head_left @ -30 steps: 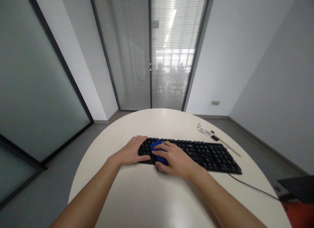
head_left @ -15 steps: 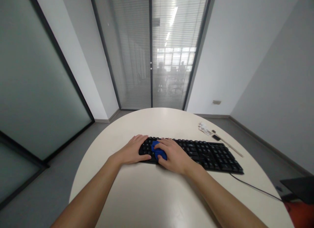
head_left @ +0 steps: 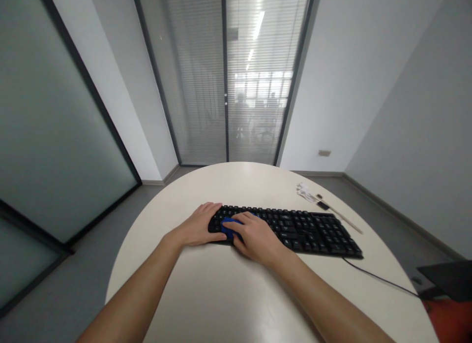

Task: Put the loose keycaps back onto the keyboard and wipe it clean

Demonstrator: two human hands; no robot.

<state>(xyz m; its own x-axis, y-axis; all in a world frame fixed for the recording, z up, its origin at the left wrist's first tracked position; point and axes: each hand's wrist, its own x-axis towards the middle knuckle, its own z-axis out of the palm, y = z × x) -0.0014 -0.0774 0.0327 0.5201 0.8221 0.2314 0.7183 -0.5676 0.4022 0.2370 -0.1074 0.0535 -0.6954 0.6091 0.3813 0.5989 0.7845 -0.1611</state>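
Note:
A black keyboard lies across the table in front of me. My left hand grips its left end, fingers over the far edge and thumb along the near edge. Over the keys on the left part, my right hand presses down a bunched blue cloth. Most of the cloth is hidden under the palm and fingers, with a bit of blue showing past the fingertips.
The keyboard rests on a round cream table. At its right side lie a thin stick, a small black piece and some whitish small items. A black cable runs off the right edge, near a red object.
My right hand has slid slightly left and the blue cloth has shifted and spread under it. My left hand keeps its hold on the keyboard's end.

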